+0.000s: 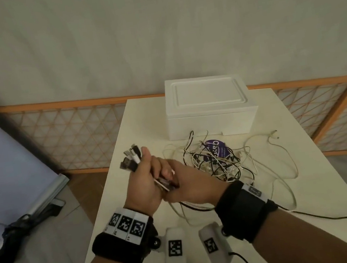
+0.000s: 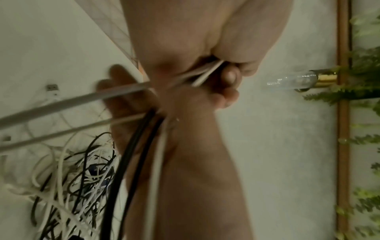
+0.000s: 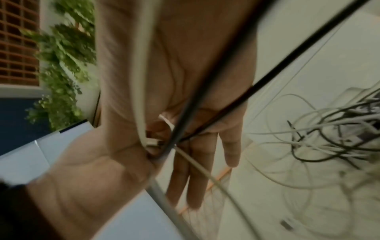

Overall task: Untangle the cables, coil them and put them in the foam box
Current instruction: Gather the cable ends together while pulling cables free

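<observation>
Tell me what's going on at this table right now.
A person is sorting out a mess of cables. Their left hand grips a bunch of cable ends, the plugs sticking out above the fist. The right hand meets it just below, fingers on the same strands. Most of the black and white cables still lie in a tangled pile on the white table, over a purple round thing. The foam box behind the pile has its lid on, so nothing has been put away yet.

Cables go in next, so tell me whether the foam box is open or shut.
Shut. The foam box has its lid seated flat on top, with no gap or inside showing. Both hands are on the cables, not on it.
</observation>
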The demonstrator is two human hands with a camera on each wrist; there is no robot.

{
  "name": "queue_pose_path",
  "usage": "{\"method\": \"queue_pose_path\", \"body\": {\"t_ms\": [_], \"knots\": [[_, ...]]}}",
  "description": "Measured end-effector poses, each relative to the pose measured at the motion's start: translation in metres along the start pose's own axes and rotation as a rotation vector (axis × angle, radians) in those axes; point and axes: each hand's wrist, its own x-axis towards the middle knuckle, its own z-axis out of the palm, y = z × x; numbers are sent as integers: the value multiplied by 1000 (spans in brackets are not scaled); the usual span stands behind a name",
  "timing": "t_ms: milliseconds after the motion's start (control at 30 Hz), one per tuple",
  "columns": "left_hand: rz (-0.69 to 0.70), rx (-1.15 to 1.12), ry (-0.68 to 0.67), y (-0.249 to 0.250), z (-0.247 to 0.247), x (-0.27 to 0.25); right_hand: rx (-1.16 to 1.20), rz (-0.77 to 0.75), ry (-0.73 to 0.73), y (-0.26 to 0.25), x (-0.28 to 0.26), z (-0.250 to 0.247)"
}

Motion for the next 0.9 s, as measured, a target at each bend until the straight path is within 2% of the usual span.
{"method": "queue_pose_path", "body": {"t_ms": [100,167,267,367,467,533,633,700,767,867,900], "knots": [[-3,-95,20,5,-18,-4,-115,-22,-139,17,-12,14],[-29,-171,107,8,-34,-4,-193,-54,-131,32,-22,14],[-72,-300,211,17,-69,1,-434,-46,-123,70,-38,-3],[-113,-314,294,13,-95,7,-474,160,-111,113,-63,-20],[-202,-232,356,-8,-100,9,-432,332,-73,137,-83,-30],[-280,-172,357,-24,-93,9,-281,373,22,135,-85,-34],[-333,-75,318,-38,-75,12,-50,287,376,116,-66,-43],[-337,-48,273,-41,-61,16,-219,247,524,106,-42,-48],[-343,-32,223,-41,-48,19,-445,267,473,107,-18,-47],[-372,-23,156,-41,-35,23,-714,375,184,117,8,-32],[-382,-14,140,-41,-31,24,-763,387,148,117,13,-29]]}}
